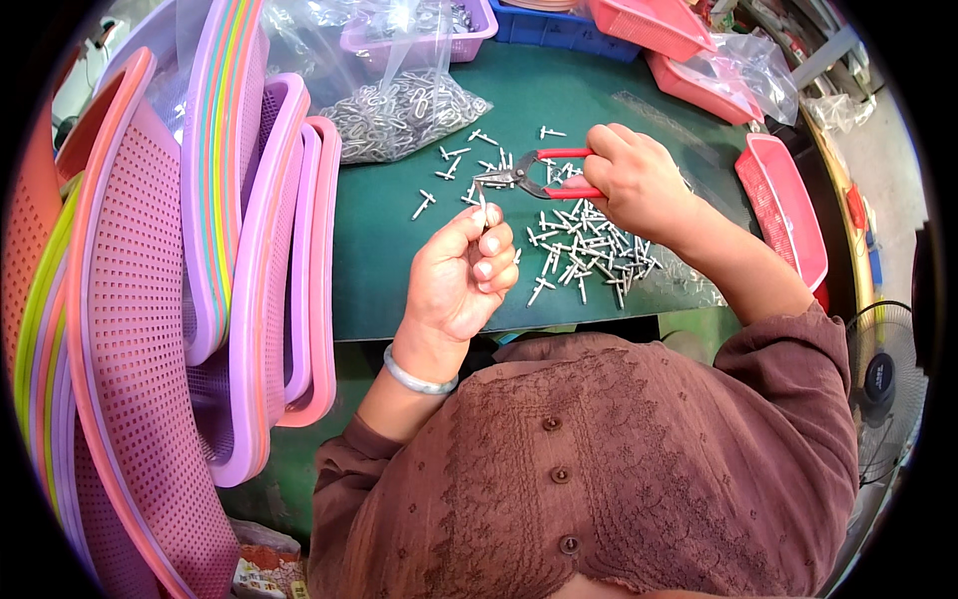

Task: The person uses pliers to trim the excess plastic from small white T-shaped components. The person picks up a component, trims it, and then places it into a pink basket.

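My right hand (637, 182) is wrapped round the red handles of a pair of pliers (525, 173), whose dark metal jaws point left. Between the thumb and fingers of my left hand (459, 270) is a thin metal piece (483, 198), standing upright with its tip at the jaws. Whether the jaws grip it I cannot tell. Below the pliers and my right wrist lies a pile of small grey metal cross-shaped pins (589, 248) on the green tabletop (369, 280). A few loose pins (424, 204) lie scattered left of the jaws.
A clear plastic bag of metal links (404, 112) rests at the back left, near a purple basket (469, 44). Stacked pastel plastic baskets (140, 290) crowd the left side. Pink trays (783, 210) line the right edge; a blue crate (569, 32) stands behind. A fan (883, 384) is far right.
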{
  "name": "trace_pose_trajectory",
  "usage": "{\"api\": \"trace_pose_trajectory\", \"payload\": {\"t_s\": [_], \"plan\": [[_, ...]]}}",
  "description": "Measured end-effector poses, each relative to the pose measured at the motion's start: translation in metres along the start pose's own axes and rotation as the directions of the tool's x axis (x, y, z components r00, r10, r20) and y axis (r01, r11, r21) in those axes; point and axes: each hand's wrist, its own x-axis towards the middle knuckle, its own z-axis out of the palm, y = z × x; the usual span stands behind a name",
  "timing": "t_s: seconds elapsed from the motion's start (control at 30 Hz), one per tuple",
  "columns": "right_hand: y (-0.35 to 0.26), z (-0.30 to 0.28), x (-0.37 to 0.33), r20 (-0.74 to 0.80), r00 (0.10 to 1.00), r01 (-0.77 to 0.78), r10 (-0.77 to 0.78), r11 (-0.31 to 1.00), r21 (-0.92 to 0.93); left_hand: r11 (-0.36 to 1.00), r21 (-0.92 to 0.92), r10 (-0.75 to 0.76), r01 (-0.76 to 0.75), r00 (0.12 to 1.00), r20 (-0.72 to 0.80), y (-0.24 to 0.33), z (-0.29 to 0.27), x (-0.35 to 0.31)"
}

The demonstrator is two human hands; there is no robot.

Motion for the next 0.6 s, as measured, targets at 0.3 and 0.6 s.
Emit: {"api": "trace_pose_trajectory", "payload": {"t_s": [0.3, 0.6], "plan": [[0.0064, -0.0055, 0.0027, 0.08, 0.996, 0.027, -0.03, 0.999, 0.04, 0.991, 0.126, 0.063, -0.049, 0.992, -0.109, 0.0027, 0.0039, -0.0052], [0.0083, -0.0061, 0.0034, 0.078, 0.996, 0.044, -0.047, 0.998, 0.048, 0.997, 0.08, 0.026, -0.019, 0.996, -0.088, 0.0026, -0.0009, -0.0032]]}}
